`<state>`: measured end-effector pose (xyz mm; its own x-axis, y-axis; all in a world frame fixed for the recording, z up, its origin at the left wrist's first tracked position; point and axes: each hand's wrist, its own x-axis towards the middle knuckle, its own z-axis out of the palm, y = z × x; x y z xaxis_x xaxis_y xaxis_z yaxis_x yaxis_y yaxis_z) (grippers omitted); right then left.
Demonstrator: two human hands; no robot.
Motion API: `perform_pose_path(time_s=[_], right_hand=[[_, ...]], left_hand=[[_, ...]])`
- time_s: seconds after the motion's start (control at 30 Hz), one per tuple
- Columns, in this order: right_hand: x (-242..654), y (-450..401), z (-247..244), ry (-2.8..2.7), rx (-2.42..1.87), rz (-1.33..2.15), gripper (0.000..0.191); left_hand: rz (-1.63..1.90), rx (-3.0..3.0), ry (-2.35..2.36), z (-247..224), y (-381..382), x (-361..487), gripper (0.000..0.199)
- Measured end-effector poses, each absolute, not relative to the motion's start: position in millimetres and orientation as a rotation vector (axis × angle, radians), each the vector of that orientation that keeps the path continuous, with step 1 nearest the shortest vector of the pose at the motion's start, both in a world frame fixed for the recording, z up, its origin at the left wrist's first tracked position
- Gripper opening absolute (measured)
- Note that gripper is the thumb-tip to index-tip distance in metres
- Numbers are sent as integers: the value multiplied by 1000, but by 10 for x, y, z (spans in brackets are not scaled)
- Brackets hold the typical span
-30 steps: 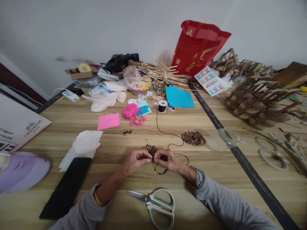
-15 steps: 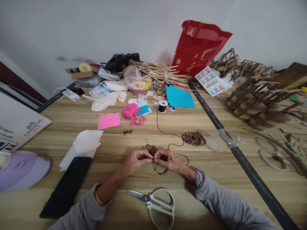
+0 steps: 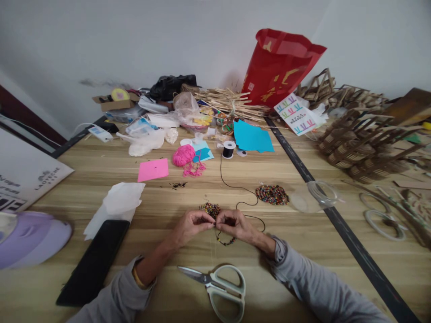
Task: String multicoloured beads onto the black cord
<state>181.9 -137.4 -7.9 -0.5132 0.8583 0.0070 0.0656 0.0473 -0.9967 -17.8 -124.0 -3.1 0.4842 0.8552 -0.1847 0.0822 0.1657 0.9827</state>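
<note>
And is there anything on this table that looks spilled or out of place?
Yes: small dark scraps lie scattered on the table near the pink paper, like litter. The red bag seems tilted instead of standing straight.

A plain, pale grey wall (image 3: pixel 151 40) rises behind the table (image 3: pixel 286 278), marked by a dark smudge (image 3: pixel 104 84) low on its left part and a faint slanting line (image 3: pixel 323 22) at upper right. The table has a light wood-grain top with brown streaks, crossed on the right by a long black strip (image 3: pixel 353 237), while a dark reddish-brown panel (image 3: pixel 27 116) stands at the far left. The light is muted and soft, dimmer toward the upper corners.
</note>
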Motion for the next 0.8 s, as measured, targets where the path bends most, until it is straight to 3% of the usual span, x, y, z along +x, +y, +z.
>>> perform_pose_path(time_s=[0.8], right_hand=[[1832, -1363, -96, -1669, -916, 1527, 36]], left_hand=[[689, 1241, 918, 9, -1249, -158, 23]])
